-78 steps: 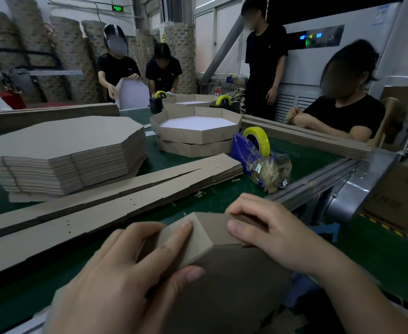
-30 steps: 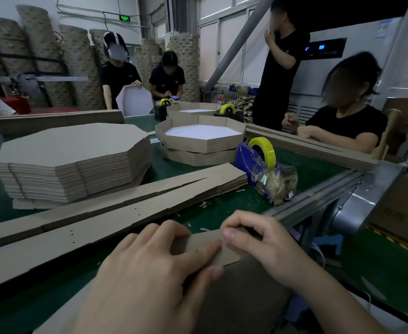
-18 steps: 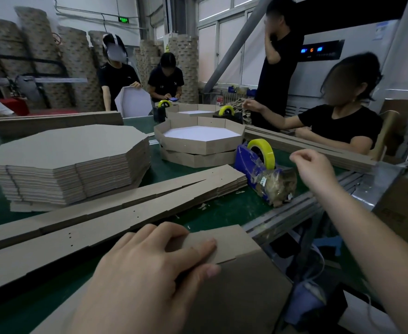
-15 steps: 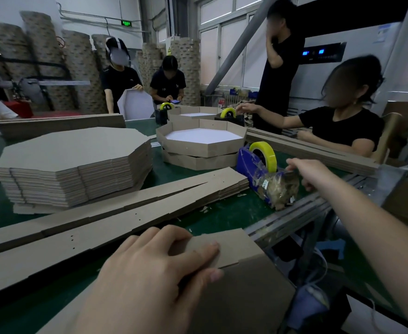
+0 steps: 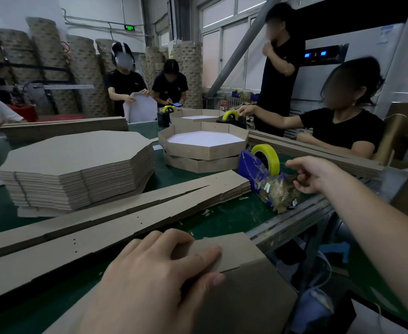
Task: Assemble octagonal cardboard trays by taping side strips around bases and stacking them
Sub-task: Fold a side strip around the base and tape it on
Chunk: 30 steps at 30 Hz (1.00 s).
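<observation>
Risk: side strip (image 5: 231, 251) springing off base (image 5: 246, 302), held one-handed; cause, slack pressure during tape pull. Left hand (image 5: 164, 280): fingers laid flat, pressing strip onto base at near table edge. Right hand (image 5: 311, 174): well apart from both, fingers curled at tape dispenser (image 5: 258, 172); tape pinch not discernible

Matt brown cardboard dominates the matt green surface (image 5: 224, 219): a stack of octagonal bases (image 5: 77, 165) with rough, layered edges, long side strips (image 5: 125, 219), and the part-built tray (image 5: 246, 297) in the foreground. Two finished trays (image 5: 205, 153) show smooth white paper-like floors inside plain brown walls. A blue plastic tape dispenser (image 5: 247, 165) carries a glossy yellow tape roll (image 5: 268, 155), its front wadded with shiny crumpled tape (image 5: 279, 192). The surface's edge rail (image 5: 292, 220) is dull grey metal.
</observation>
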### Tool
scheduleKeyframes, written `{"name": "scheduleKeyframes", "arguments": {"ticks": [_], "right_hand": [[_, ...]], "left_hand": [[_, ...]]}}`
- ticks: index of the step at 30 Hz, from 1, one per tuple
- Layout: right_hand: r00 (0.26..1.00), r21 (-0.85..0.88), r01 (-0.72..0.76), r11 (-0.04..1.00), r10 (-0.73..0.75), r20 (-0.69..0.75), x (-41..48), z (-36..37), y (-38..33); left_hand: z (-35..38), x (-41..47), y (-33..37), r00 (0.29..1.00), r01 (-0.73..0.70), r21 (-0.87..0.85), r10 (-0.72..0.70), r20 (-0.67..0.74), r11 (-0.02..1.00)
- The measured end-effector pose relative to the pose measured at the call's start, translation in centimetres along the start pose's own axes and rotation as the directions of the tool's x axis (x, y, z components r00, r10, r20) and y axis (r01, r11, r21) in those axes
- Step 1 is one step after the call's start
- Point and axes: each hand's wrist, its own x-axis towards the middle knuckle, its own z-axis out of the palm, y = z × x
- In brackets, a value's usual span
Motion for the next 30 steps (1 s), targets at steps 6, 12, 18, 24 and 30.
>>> {"name": "scheduleKeyframes", "arguments": {"ticks": [6,12,18,24,30], "right_hand": [[0.993,0.164,0.117,0.980,-0.112,-0.038,-0.4,0.0,1.2],[0.944,0.472,0.283,0.835,-0.330,0.017,-0.9,-1.4,4.8],[0.885,0.622,0.339,0.706,-0.464,0.045,-1.5,-1.6,7.6],[0.898,0.168,0.439,0.883,-0.426,-0.110,-1.5,-2.4,9.4],[0.803,-0.493,0.421,0.761,-0.565,-0.188,-5.7,-3.6,9.1]], "left_hand": [[0.0,-0.1,-0.1,1.000,-0.004,0.009,0.005,-0.018,1.000],[-0.1,0.1,-0.2,0.999,-0.019,0.014,0.019,-0.027,1.000],[0.0,0.2,0.0,1.000,-0.014,0.000,0.014,-0.021,1.000],[0.0,0.2,0.0,1.000,-0.003,-0.002,0.003,-0.024,1.000],[-0.1,0.0,0.1,0.999,0.041,-0.030,-0.042,-0.026,0.999]]}}
